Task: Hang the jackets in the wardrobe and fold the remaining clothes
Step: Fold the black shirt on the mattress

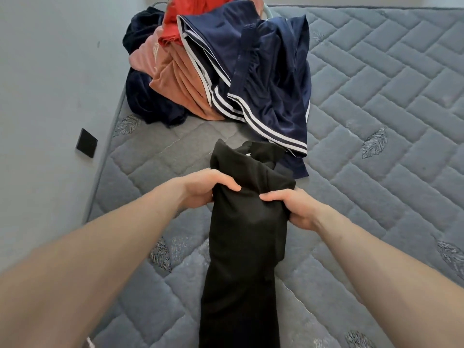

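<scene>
A long black garment [247, 229] lies on the grey quilted mattress [376, 109], folded into a narrow strip whose long axis runs from the person's body straight away toward the pile of unfolded clothes [221, 66] at the far end of the bed. Its far end, bunched and slightly raised, stops just short of the navy striped garment [263, 96] that spills off the front of that pile. The left hand [206, 189] grips the strip's left edge with thumb curled over the top, and the right hand [293, 209] pinches the right edge opposite it, so both hold the cloth at about the same point along its length, nearer the far end. The fabric looks soft, light and limp, with no stiffness to keep a crease, so it will likely sag and slide wherever it is unsupported; taking it by both edges across its width, as here, seems the sound way to carry the far part back over the near part. The pile behind holds orange, red and dark pieces not yet folded.
</scene>
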`<state>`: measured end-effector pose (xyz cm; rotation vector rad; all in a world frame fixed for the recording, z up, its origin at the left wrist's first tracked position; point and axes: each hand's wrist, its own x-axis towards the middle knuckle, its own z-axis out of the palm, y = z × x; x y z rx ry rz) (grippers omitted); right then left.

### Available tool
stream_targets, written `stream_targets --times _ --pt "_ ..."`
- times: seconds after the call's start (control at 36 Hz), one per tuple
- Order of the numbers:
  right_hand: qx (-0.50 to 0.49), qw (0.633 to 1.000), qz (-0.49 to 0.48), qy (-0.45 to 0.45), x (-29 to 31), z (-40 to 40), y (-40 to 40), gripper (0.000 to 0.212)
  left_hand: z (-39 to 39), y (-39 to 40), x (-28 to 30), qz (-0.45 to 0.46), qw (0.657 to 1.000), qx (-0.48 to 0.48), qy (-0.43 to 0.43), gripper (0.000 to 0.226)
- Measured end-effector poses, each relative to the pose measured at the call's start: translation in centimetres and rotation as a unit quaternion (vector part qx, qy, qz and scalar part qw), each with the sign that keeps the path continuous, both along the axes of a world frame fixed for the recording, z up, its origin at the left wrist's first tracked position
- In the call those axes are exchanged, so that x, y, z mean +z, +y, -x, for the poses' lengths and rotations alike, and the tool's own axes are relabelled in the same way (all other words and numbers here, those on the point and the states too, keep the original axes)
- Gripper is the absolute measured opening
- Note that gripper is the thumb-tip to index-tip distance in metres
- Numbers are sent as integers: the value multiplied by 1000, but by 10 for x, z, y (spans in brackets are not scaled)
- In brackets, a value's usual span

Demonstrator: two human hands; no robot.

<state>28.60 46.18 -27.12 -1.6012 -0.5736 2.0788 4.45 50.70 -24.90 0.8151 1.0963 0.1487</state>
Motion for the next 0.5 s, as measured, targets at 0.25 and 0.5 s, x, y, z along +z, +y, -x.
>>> stream_targets --times 0.25,0.5 --pt "135 963 -194 -129 65 -25 4 45 -4 -9 69 -415 887 -129 157 16" --pt "123 716 -570 -384 76 -17 -48 35 -7 -55 84 -728 632 -173 202 34"
